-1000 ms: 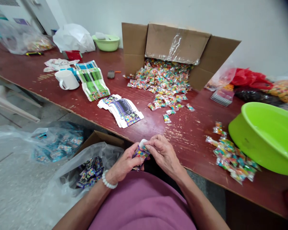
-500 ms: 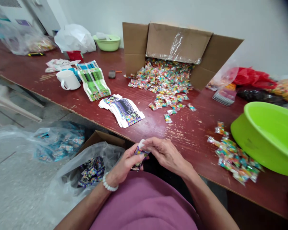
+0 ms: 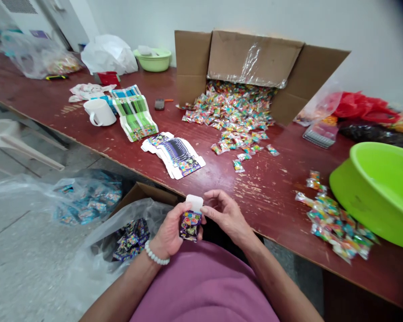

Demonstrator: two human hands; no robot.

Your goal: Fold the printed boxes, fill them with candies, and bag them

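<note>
A: Nearest the camera? Left hand [image 3: 169,230] wrapped round a small printed box [image 3: 190,222], held upright just above the lap, its white top flap standing open.

B: And the right hand [image 3: 226,213]?

A: Fingers curled, thumb & forefinger at the box's top edge beside the flap; nothing else in it.

B: Below the hands?

A: A carton lined w/ a clear bag [image 3: 134,228] on the floor, finished purple boxes inside. A plastic bag of blue packs [image 3: 87,199] lies further left.

B: On the tabletop [image 3: 275,188]?

A: Flat purple box blanks [image 3: 174,154] in front; green blanks [image 3: 136,114] & a white mug [image 3: 100,112] beyond, to the left. At right, loose sweets [image 3: 336,221] just beside a lime basin [image 3: 379,192].

B: Farthest?

A: A cardboard box [image 3: 255,62] on its side at the wall, wrapped sweets [image 3: 231,109] spilling out toward the front.
</note>
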